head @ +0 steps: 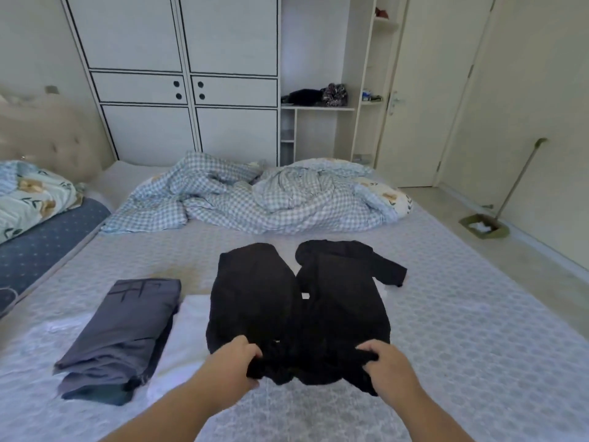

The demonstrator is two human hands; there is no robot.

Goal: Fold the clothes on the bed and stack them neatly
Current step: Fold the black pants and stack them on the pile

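both hands, left hand [234, 362] and right hand [387, 365], pinch the near edge of the black long-sleeved fabric garment [299, 307] on the grey patterned bed [462, 330], folded grey-blue cloth [127, 333] to its left

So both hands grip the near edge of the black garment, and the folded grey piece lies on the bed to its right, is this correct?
Not quite. The head view shows the folded grey piece lying on the bed to the left of the black garment, not the right. The left hand and right hand do grip its near edge.
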